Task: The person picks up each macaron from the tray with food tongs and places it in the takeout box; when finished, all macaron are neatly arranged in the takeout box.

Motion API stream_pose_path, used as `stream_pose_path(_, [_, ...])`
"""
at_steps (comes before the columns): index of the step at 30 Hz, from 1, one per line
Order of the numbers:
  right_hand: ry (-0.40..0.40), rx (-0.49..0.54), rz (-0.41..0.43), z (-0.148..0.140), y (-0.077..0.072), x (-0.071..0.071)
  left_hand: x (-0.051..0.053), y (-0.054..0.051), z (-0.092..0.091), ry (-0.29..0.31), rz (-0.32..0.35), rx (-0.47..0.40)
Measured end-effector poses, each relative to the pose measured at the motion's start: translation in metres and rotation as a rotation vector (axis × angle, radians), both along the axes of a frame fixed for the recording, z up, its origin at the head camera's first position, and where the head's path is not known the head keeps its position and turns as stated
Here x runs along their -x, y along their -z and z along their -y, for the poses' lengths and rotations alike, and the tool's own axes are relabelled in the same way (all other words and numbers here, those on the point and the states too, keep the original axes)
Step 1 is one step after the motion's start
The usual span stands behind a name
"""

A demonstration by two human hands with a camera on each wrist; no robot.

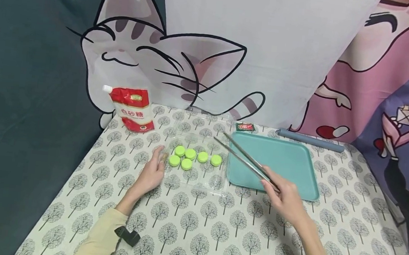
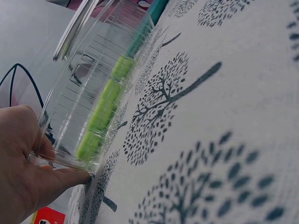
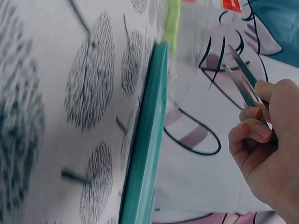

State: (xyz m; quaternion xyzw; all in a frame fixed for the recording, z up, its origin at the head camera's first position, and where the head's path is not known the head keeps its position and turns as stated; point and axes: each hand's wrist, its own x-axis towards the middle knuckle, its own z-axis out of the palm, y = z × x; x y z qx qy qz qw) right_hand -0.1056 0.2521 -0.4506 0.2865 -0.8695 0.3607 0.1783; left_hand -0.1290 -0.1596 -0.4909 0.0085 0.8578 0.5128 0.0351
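Observation:
A clear plastic box [image 1: 198,188] holds several light green macarons [image 1: 190,154], lying in its far half. My left hand [image 1: 151,175] grips the box's left end; in the left wrist view its thumb and fingers pinch the clear wall. My right hand [image 1: 287,199] holds long metal tongs [image 1: 243,151] near their rear end. In the head view the tongs point left, their two tips apart and over the box's right side, with nothing between them. From the right wrist view, the fingers curl round the tongs [image 3: 241,83], raised above the tray.
Right of the box lies a teal tray [image 1: 279,159]. Behind it are a small green and red packet [image 1: 245,127] and a grey-blue roll [image 1: 310,140]. A red and white sugar pouch [image 1: 134,110] stands back left. Printed curtain [image 1: 290,41] hangs behind the tree-patterned cloth [image 1: 202,226].

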Motion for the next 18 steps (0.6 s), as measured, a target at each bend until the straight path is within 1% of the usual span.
stream_pose_path(3, [0.064,0.007,-0.049,-0.012,-0.002,0.000,0.000,0.000,0.000,0.003,-0.004,0.001])
stream_pose_path(5, [0.102,0.008,-0.065,-0.020,-0.003,0.000,0.001,0.000,0.000,0.003,-0.006,0.002])
stream_pose_path(11, [0.256,-0.025,-0.117,-0.050,-0.004,-0.002,0.001,0.000,0.000,0.001,-0.009,0.011])
stream_pose_path(18, [0.373,0.010,-0.103,-0.084,-0.002,-0.007,0.002,0.001,0.000,0.009,0.003,-0.002])
